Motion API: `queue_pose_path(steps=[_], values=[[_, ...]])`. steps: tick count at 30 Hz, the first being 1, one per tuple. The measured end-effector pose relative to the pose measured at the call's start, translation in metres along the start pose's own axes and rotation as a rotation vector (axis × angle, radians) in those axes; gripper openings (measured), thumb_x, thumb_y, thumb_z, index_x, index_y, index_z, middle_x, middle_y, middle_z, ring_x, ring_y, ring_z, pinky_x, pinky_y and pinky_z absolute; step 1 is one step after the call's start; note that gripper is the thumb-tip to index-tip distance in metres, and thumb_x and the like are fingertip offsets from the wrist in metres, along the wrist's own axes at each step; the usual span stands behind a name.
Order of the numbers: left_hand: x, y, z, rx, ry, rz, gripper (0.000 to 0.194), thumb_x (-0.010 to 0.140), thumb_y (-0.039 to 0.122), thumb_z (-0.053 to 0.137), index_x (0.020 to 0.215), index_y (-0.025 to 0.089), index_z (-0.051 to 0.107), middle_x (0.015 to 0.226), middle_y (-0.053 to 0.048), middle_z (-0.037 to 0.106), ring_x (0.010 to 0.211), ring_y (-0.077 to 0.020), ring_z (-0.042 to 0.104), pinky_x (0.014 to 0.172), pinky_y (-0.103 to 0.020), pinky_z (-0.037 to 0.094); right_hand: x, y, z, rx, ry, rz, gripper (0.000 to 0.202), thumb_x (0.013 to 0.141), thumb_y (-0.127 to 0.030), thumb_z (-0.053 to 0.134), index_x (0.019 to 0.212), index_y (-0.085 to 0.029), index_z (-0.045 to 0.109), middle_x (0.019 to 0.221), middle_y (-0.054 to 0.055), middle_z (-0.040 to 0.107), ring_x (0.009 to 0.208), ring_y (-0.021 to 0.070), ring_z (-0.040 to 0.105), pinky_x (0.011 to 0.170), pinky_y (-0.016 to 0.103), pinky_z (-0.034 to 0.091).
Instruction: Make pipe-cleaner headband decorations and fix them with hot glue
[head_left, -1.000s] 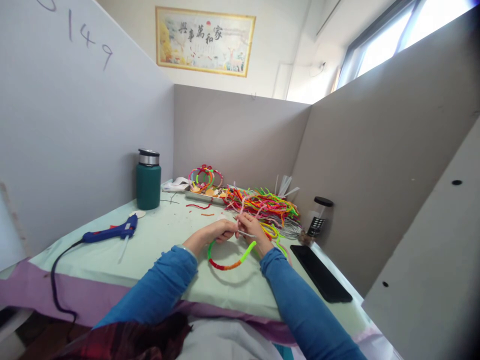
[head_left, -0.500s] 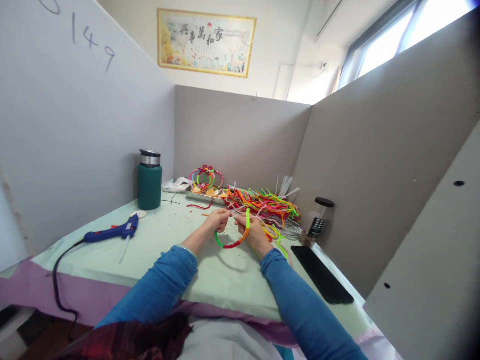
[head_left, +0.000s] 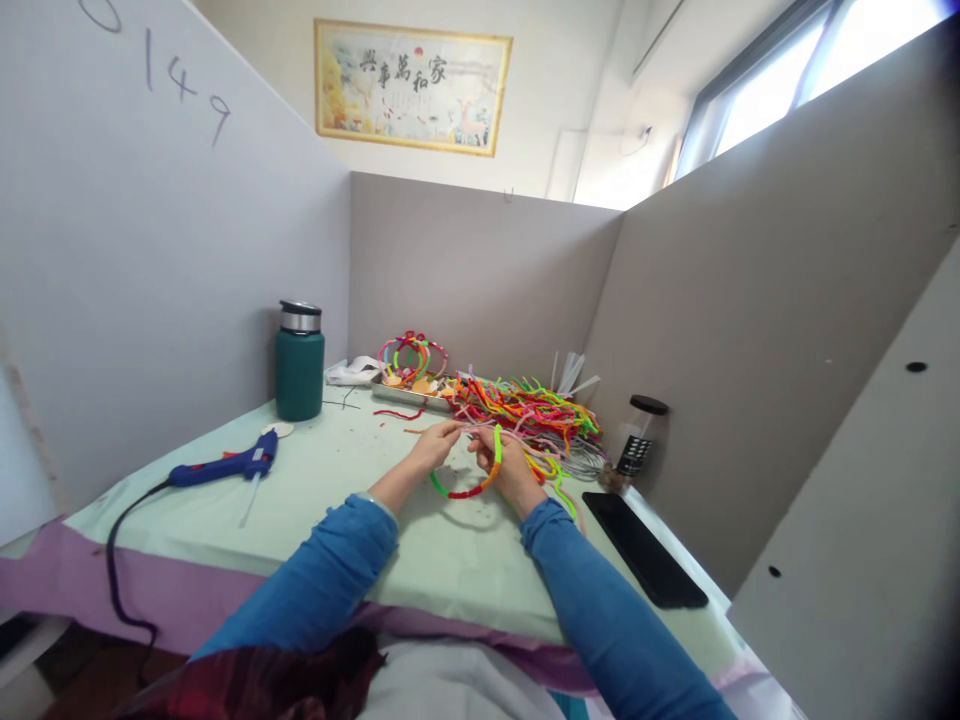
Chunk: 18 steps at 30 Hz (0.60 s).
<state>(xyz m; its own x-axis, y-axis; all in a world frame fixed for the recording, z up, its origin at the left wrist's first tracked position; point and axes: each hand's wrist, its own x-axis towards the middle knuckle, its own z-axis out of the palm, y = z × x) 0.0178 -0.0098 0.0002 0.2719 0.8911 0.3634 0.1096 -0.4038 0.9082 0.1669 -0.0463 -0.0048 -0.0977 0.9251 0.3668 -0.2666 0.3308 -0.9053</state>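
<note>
A curved band in green, red, orange and yellow-green sections (head_left: pixel 466 493) hangs in a loop between my hands, above the table. My left hand (head_left: pixel 433 447) is closed at the upper left end of the loop, fingertips pinched. My right hand (head_left: pixel 504 462) is closed too, with the band's orange and yellow-green side passing in front of it. The fingertips of both hands nearly meet, and what thin piece lies between them is too small to tell. Behind the hands lies a large pile of colourful fuzzy stems (head_left: pixel 525 405).
Blue glue gun (head_left: pixel 225 467) and green bottle (head_left: pixel 299 375) stand at the left. A metal tray (head_left: pixel 409 396) with finished-looking rings (head_left: pixel 412 355) is at the back. A black phone (head_left: pixel 643 550) and a black-lidded jar (head_left: pixel 637 440) are at the right. Grey partitions enclose the table.
My left hand has turned slightly and its fingers look straighter and flatter. The band has dipped a little at its upper right end. My right hand is nearly unmoved.
</note>
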Motion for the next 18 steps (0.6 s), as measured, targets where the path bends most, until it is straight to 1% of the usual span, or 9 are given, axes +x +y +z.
queue_pose_path(steps=[2, 5, 7, 9, 11, 13, 15, 16, 18], values=[[0.001, -0.002, 0.0, 0.054, 0.004, 0.093, 0.024, 0.076, 0.025, 0.058, 0.096, 0.015, 0.069, 0.073, -0.002, 0.065, 0.067, -0.0138, 0.055, 0.061, -0.022, 0.041, -0.001, -0.002, 0.002, 0.034, 0.017, 0.006, 0.036, 0.069, -0.052, 0.069, 0.073, -0.016, 0.066, 0.054, 0.0, 0.058, 0.042, 0.0072, 0.041, 0.038, 0.021, 0.022], [0.0, -0.003, -0.001, 0.103, -0.004, 0.168, 0.026, 0.076, 0.029, 0.06, 0.097, 0.016, 0.07, 0.089, -0.005, 0.069, 0.083, -0.0172, 0.058, 0.072, -0.023, 0.043, -0.002, -0.004, 0.004, 0.042, 0.026, 0.01, 0.035, 0.068, -0.052, 0.07, 0.072, -0.017, 0.066, 0.056, 0.001, 0.059, 0.041, 0.007, 0.041, 0.038, 0.021, 0.022], [-0.002, -0.003, 0.0, 0.119, -0.011, 0.183, 0.026, 0.08, 0.035, 0.057, 0.093, 0.016, 0.07, 0.087, -0.005, 0.068, 0.082, -0.017, 0.057, 0.071, -0.023, 0.042, -0.002, -0.004, 0.004, 0.024, 0.013, 0.006, 0.035, 0.068, -0.051, 0.07, 0.07, -0.017, 0.065, 0.056, 0.001, 0.059, 0.042, 0.0071, 0.041, 0.039, 0.021, 0.023], [-0.002, -0.002, 0.0, 0.125, -0.008, 0.174, 0.028, 0.082, 0.038, 0.054, 0.086, 0.016, 0.069, 0.077, -0.003, 0.065, 0.073, -0.0149, 0.054, 0.064, -0.021, 0.04, -0.002, -0.003, 0.003, 0.016, -0.003, -0.001, 0.033, 0.069, -0.049, 0.07, 0.071, -0.017, 0.066, 0.056, 0.0, 0.058, 0.042, 0.0073, 0.041, 0.039, 0.021, 0.024], [-0.002, 0.0, 0.001, 0.106, 0.008, 0.099, 0.03, 0.083, 0.04, 0.052, 0.079, 0.015, 0.067, 0.062, 0.0, 0.056, 0.058, -0.0117, 0.047, 0.053, -0.02, 0.035, -0.001, -0.003, 0.002, 0.024, -0.015, -0.004, 0.031, 0.068, -0.047, 0.071, 0.072, -0.017, 0.066, 0.056, 0.0, 0.058, 0.043, 0.0073, 0.04, 0.04, 0.022, 0.025], [-0.003, 0.003, 0.001, 0.049, 0.016, -0.041, 0.031, 0.083, 0.043, 0.052, 0.076, 0.015, 0.064, 0.05, 0.004, 0.042, 0.045, -0.0089, 0.035, 0.043, -0.02, 0.025, -0.001, -0.002, 0.001, 0.03, -0.02, -0.003, 0.029, 0.067, -0.044, 0.072, 0.07, -0.017, 0.065, 0.056, -0.001, 0.058, 0.043, 0.007, 0.04, 0.041, 0.022, 0.025], [-0.005, 0.009, 0.001, -0.042, -0.006, -0.181, 0.032, 0.082, 0.046, 0.054, 0.077, 0.015, 0.061, 0.046, 0.007, 0.029, 0.038, -0.0069, 0.024, 0.039, -0.021, 0.016, -0.001, -0.002, -0.001, 0.021, -0.025, 0.006, 0.028, 0.067, -0.042, 0.073, 0.067, -0.016, 0.064, 0.057, 0.0, 0.058, 0.043, 0.0066, 0.041, 0.041, 0.021, 0.025], [-0.007, 0.012, 0.0, -0.092, -0.029, -0.23, 0.033, 0.081, 0.048, 0.055, 0.077, 0.016, 0.06, 0.046, 0.009, 0.026, 0.036, -0.0061, 0.02, 0.038, -0.021, 0.013, -0.001, -0.001, -0.002, 0.015, -0.028, 0.018, 0.028, 0.067, -0.042, 0.073, 0.066, -0.016, 0.064, 0.057, 0.0, 0.058, 0.044, 0.0065, 0.041, 0.041, 0.021, 0.025], [-0.011, 0.019, -0.003, -0.178, -0.093, -0.274, 0.035, 0.08, 0.051, 0.056, 0.075, 0.016, 0.058, 0.047, 0.009, 0.023, 0.035, -0.0049, 0.016, 0.037, -0.021, 0.01, 0.001, 0.001, -0.005, 0.004, -0.028, 0.056, 0.027, 0.066, -0.041, 0.074, 0.066, -0.015, 0.064, 0.058, 0.0, 0.058, 0.044, 0.0062, 0.041, 0.041, 0.02, 0.024]])
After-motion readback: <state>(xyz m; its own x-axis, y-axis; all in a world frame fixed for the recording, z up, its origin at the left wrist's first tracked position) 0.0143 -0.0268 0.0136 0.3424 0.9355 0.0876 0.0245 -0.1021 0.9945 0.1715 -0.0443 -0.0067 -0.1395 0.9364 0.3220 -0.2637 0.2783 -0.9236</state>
